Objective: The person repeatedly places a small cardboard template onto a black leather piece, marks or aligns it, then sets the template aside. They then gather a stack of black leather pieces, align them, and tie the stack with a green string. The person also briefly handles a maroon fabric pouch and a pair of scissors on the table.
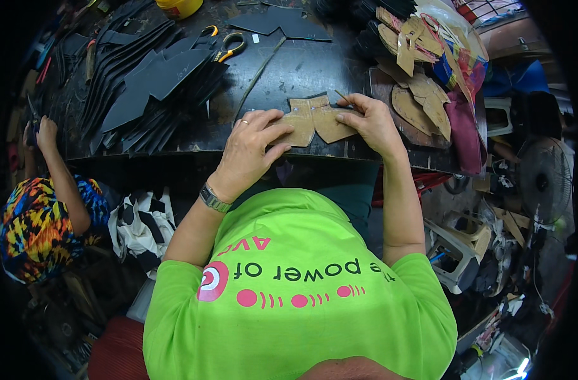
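Your left hand [251,149] lies flat on the left half of the tan cardboard pattern piece [315,120], fingers spread and pressing it down onto the dark surface [289,69] rather than gripping it. Your right hand [369,120] rests on the right end of the same piece, its fingers closed around a thin pen-like tool [341,96] whose tip touches the pattern's upper edge. The pattern sits between your two hands, near the front edge of the surface, just ahead of your chest. To its left lies a fanned stack of black cut pieces [152,88], with yellow-handled scissors [228,45] beyond them. To the right of your right hand, more tan cardboard templates [422,101] are piled. At the far left, another person's hand [46,133] rests at the surface's edge.
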`<state>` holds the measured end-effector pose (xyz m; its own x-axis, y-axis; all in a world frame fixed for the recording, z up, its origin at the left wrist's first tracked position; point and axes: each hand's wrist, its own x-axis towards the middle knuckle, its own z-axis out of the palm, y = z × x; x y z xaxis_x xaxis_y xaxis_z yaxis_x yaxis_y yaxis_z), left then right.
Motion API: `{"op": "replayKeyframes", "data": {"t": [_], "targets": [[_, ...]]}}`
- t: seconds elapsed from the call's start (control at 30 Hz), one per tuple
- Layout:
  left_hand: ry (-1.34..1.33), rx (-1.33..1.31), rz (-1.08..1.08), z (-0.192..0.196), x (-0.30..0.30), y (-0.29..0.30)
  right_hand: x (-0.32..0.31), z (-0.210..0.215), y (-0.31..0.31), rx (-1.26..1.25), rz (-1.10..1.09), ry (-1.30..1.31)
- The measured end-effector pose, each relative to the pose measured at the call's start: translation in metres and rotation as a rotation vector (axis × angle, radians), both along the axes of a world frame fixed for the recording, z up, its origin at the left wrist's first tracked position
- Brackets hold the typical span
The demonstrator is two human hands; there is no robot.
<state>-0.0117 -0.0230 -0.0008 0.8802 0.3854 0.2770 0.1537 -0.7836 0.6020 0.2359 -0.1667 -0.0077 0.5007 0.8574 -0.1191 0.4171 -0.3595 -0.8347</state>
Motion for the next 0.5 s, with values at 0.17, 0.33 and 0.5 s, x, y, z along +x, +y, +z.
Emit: {"op": "replayKeyframes", "data": {"t": [0.17, 0.33, 0.5], "targets": [[-0.059, -0.043, -0.021, -0.0016, 0.0057, -0.0019, 0.0003, 0.0022, 0.0057, -0.016, -0.032, -0.011], [-0.043, 0.004, -0.029, -0.0025, 0.0075, -0.003, 0.0007, 0.0042, 0.0085, -0.06, -0.021, 0.016], [-0.033, 0.054, -0.033, -0.0026, 0.01, -0.0037, 0.0031, 0.005, 0.0101, -0.051, -0.004, -0.006]]}}
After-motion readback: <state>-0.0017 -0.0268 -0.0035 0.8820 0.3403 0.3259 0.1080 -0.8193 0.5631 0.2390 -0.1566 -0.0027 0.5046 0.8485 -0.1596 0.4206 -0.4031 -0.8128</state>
